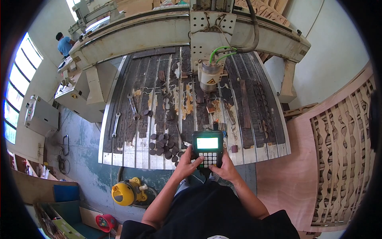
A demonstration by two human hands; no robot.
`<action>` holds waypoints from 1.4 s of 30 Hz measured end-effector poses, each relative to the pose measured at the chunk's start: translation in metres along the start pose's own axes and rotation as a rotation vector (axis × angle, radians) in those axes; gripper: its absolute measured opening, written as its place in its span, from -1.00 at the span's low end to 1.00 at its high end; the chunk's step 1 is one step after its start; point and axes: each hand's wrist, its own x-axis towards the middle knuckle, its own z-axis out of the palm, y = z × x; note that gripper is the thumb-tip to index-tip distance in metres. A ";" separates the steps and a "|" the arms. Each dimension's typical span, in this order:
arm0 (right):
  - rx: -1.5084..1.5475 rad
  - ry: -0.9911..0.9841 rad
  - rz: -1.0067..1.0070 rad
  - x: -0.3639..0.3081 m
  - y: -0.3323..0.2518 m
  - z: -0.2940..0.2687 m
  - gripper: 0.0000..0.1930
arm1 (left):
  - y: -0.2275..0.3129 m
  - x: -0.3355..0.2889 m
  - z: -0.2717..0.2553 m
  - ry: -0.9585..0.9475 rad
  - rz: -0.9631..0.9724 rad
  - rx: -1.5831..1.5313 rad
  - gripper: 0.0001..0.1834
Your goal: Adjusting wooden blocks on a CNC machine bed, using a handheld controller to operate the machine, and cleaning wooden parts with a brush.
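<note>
Both of my hands hold a black handheld controller (195, 142) with a lit screen and a keypad, above the front edge of the machine bed. My left hand (186, 164) grips its left side, with the thumb on the keys. Wrapped round the lower right side is my right hand (226, 168), its thumb near the bottom keys. Just left of the controller, a heap of dark round discs (160, 144) lies on the slotted bed (137, 157). Farther back, the machine's spindle (209, 75) hangs over the bed, with green wires running into its top.
Two wrenches (115, 124) lie on the bed's left part. A gantry beam (135, 38) spans the back. On the floor stands a yellow vacuum cleaner (123, 194). Cut wooden panels (342, 151) lean at the right. Another person (64, 44) is at the far left.
</note>
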 end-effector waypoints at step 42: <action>0.101 -0.035 0.009 0.002 -0.003 -0.003 -0.23 | 0.015 -0.002 0.001 0.081 -0.009 0.129 -0.33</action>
